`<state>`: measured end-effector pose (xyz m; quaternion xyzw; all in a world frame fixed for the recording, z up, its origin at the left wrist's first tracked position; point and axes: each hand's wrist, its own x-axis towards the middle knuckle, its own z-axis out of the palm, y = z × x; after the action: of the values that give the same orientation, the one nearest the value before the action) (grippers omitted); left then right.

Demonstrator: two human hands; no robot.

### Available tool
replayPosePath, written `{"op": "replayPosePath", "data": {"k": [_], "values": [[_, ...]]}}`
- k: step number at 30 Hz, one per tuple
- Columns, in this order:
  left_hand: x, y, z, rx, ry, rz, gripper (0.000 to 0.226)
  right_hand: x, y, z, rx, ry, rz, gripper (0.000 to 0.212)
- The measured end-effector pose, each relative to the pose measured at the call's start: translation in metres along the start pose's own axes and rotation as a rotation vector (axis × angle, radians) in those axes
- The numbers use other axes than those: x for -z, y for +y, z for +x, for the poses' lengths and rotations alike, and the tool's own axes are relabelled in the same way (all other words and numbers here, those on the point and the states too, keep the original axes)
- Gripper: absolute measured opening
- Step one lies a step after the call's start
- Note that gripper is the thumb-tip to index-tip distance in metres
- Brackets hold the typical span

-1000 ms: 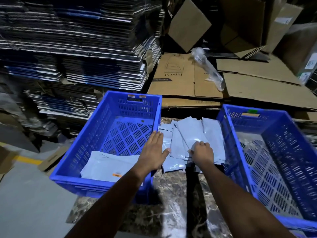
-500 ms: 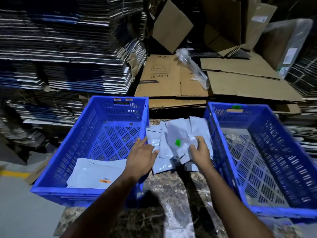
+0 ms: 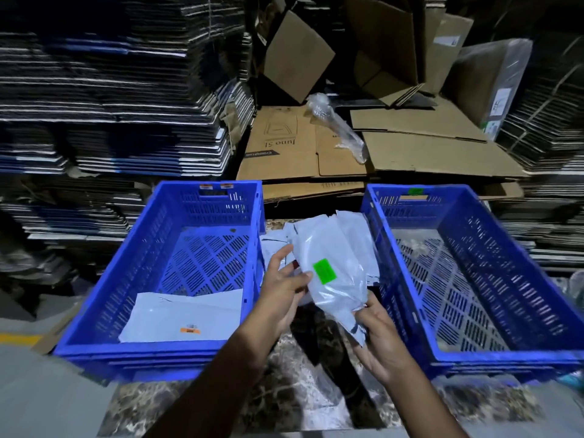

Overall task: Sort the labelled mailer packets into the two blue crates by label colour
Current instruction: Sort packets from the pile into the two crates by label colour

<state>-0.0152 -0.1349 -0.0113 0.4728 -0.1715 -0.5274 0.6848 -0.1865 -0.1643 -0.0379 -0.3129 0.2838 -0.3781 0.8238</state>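
A grey mailer packet (image 3: pixel 339 289) with a green label is lifted above the pile of packets (image 3: pixel 360 235) between two blue crates. My right hand (image 3: pixel 377 339) grips its near end. My left hand (image 3: pixel 282 289) pinches its left edge with thumb and fingers. The left crate (image 3: pixel 142 279) has orange tags on its far rim and holds one packet with an orange label (image 3: pixel 186 311). The right crate (image 3: pixel 537 289) has a green tag on its far rim, and I see no packets in it.
Both crates and the pile rest on a dark marbled table (image 3: pixel 284 396). Flattened cardboard boxes (image 3: pixel 410 153) and tall stacks of folded cartons (image 3: pixel 110 105) stand behind. A clear plastic wrap (image 3: pixel 341 131) lies on the cardboard. Grey floor with a yellow line (image 3: pixel 19 339) shows at left.
My right hand has lifted the green-labelled packet off the pile and pulled it nearer. My left hand moved from the left crate's rim to the packet's edge.
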Motion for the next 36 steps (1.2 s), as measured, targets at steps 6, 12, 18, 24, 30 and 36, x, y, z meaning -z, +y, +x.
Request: {"op": "replayPosePath", "data": {"k": [6, 12, 18, 24, 30, 36], "values": [[-0.007, 0.016, -0.001, -0.222, -0.06, 0.173, 0.051, 0.009, -0.03, -0.017, 0.176, -0.096, -0.547, 0.074], [-0.017, 0.024, -0.009, -0.389, -0.105, 0.339, 0.053, 0.003, -0.07, -0.015, 0.499, -0.223, -0.936, 0.058], [-0.035, 0.018, -0.008, -0.418, -0.184, 0.348, 0.057, 0.01, -0.09, -0.014, 0.492, -0.207, -1.017, 0.05], [-0.051, -0.007, 0.015, -0.41, -0.242, 0.606, 0.058, 0.039, -0.158, -0.004, 0.67, -0.036, -1.172, 0.041], [-0.085, -0.066, 0.046, -0.396, -0.33, 1.086, 0.057, 0.115, -0.241, 0.029, 0.62, 0.122, -1.558, 0.065], [-0.109, -0.099, 0.055, -0.423, -0.504, 1.439, 0.09, 0.194, -0.23, 0.072, 0.024, -0.112, -1.903, 0.066]]}}
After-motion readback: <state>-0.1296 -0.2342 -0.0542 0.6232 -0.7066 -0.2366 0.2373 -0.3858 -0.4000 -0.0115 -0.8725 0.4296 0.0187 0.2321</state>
